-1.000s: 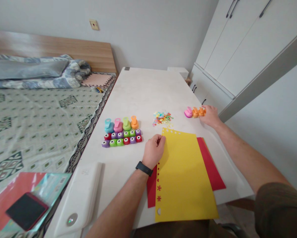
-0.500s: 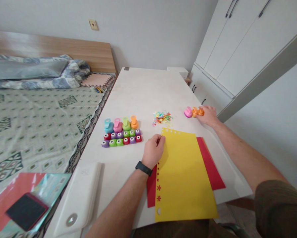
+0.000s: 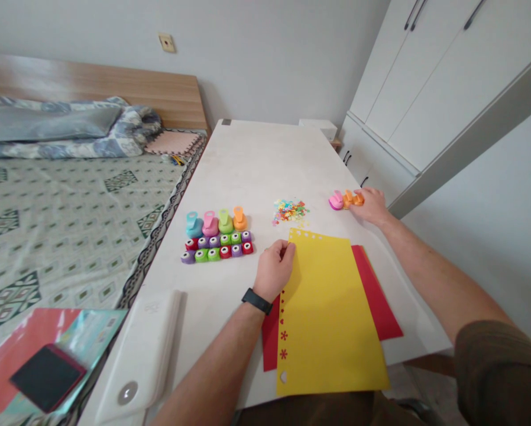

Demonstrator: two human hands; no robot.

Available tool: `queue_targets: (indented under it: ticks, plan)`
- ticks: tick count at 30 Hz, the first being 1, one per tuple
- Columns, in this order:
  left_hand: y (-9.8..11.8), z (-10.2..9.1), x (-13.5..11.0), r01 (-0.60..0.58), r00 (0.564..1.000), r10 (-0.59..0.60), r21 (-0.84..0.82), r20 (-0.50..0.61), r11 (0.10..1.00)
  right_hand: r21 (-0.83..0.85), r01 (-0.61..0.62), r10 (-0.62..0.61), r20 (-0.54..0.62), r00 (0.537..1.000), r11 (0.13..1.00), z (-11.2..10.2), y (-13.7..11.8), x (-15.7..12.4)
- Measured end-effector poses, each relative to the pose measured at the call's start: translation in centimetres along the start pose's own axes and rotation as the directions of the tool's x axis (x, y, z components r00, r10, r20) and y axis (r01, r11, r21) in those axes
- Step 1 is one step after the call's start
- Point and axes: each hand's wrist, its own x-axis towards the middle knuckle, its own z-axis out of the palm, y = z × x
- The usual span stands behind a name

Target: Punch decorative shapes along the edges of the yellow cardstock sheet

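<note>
My left hand (image 3: pixel 274 270) sits at the upper left edge of a yellow paper sheet (image 3: pixel 332 319), fingers curled on the edge. That sheet has small punched flower and heart holes along its left side and lies over a red paper sheet (image 3: pixel 381 296). My right hand (image 3: pixel 369 207) rests on an orange craft punch (image 3: pixel 347 199), next to a pink craft punch (image 3: pixel 336 201), and partly hides the orange punches. Between my hands lies a small pile of colourful paper cut-outs (image 3: pixel 290 212). Left of them stand several large craft punches (image 3: pixel 216 220) behind rows of small square punches (image 3: pixel 216 245).
All this lies on a long white table (image 3: pixel 265 160). A white rounded case (image 3: pixel 139 355) sits at its near left edge. Beyond that edge are a patterned bed (image 3: pixel 70 207) and a black tablet (image 3: pixel 48 378) on a red and teal folder. White cabinets (image 3: pixel 425 89) stand at the right.
My right hand has slid slightly left, further over the orange punches. The left hand, papers and punches stay in place.
</note>
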Motion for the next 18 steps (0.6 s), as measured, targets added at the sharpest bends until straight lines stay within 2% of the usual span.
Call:
queue_targets:
  ticks: [18]
  plan:
    - [0.11,-0.04,-0.02,-0.003,1.000,0.003,0.014,-0.003,1.000,0.023,0.026,-0.026,-0.007,1.000,0.999,0.35,0.30,0.02]
